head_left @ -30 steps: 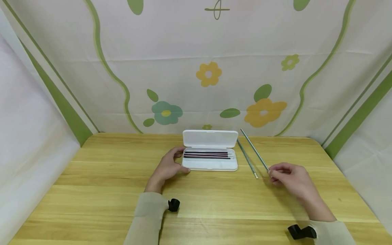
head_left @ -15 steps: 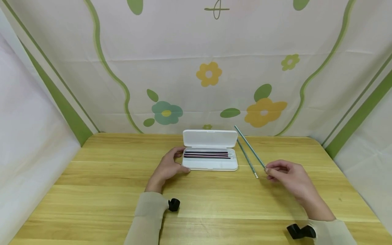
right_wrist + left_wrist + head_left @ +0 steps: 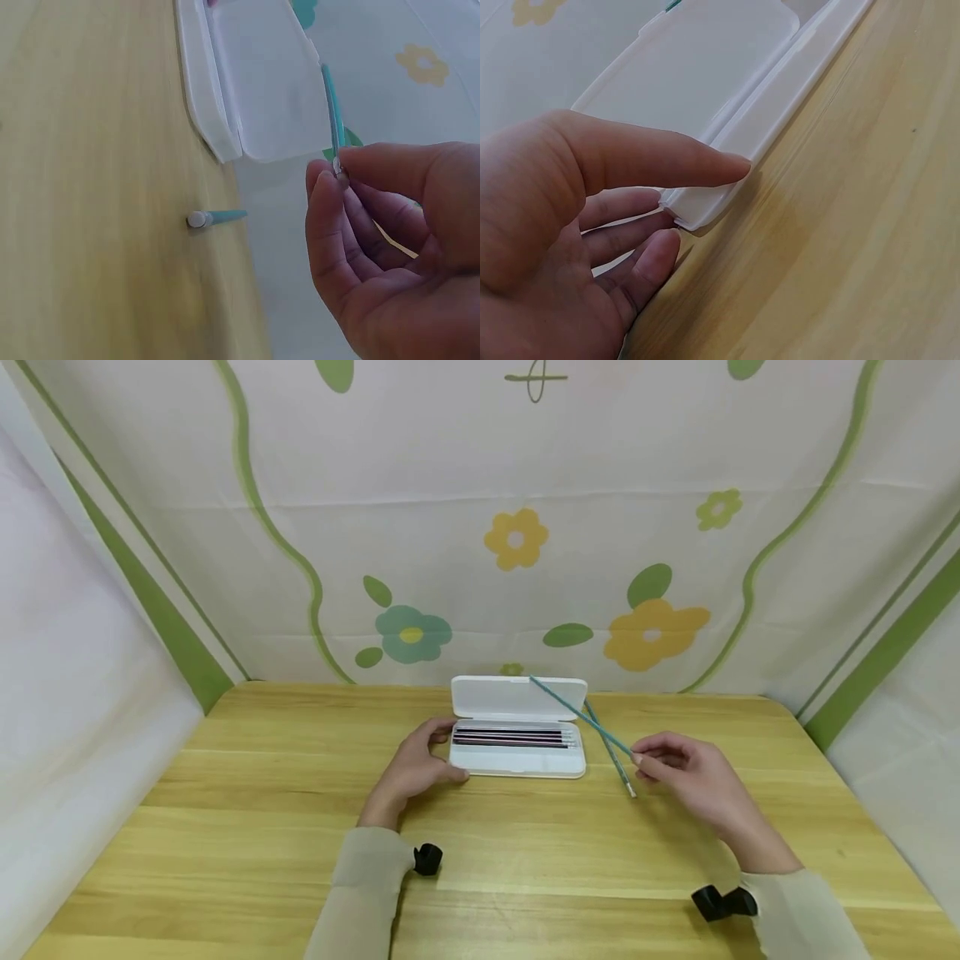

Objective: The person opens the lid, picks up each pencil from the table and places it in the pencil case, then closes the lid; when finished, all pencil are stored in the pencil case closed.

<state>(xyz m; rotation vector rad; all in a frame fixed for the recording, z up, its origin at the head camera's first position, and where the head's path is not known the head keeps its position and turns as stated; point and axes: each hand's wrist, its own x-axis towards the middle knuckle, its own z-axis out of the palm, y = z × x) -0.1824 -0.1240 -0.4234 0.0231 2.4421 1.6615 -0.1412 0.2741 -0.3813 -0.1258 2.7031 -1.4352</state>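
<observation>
An open white pencil case [image 3: 517,762] lies on the table with its lid [image 3: 495,697] tilted up at the back. Several dark pencils [image 3: 510,738] lie lengthwise inside. My left hand [image 3: 412,766] holds the case's left end, thumb [image 3: 697,159] along the front edge and fingers at the end and back. Between thumb and fingertips, my right hand [image 3: 693,772] pinches a teal pencil [image 3: 581,714] by its eraser end. This pencil slants up to the left, overlapping the lid in the head view. A second teal pencil [image 3: 618,767] rests on the table right of the case, eraser end toward me.
The wooden table [image 3: 300,893] meets a white cloth backdrop [image 3: 420,527] printed with flowers, just behind the case. Cloth walls also stand at the left and right. Black wrist cameras [image 3: 723,903] sit on both sleeves.
My right hand has moved left and slightly up, and its pencil has swung left from beside the case to cross over the lid. The left hand has stayed on the case.
</observation>
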